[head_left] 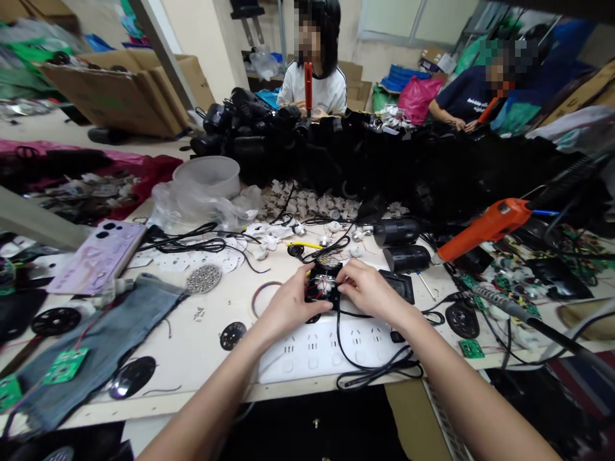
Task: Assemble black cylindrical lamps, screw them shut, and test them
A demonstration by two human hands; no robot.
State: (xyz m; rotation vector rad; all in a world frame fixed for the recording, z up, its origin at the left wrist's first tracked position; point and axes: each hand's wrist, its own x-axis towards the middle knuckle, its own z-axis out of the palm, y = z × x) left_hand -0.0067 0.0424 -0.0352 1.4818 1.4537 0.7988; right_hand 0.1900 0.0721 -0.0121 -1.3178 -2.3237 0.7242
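In the middle of the bench a small black device housing [329, 298] stands with its inside showing: red wires and a whitish part. My left hand [294, 299] grips its left side, thumb at the bottom and fingers at the upper edge. From the right, the closed fingertips of my right hand [364, 285] pinch at the housing's edge or at something by it; what exactly is hidden. A black cable [339, 339] runs down from the housing to a loose coil. Under it lies a white power strip [312, 358].
An orange electric screwdriver [487, 229] hangs at right, above green circuit boards [471, 349]. A dish of screws [204, 279], a purple phone [98, 256] and blue cloth [113, 339] lie left. White parts [307, 203] and dark housings are heaped behind. Two people sit across the bench.
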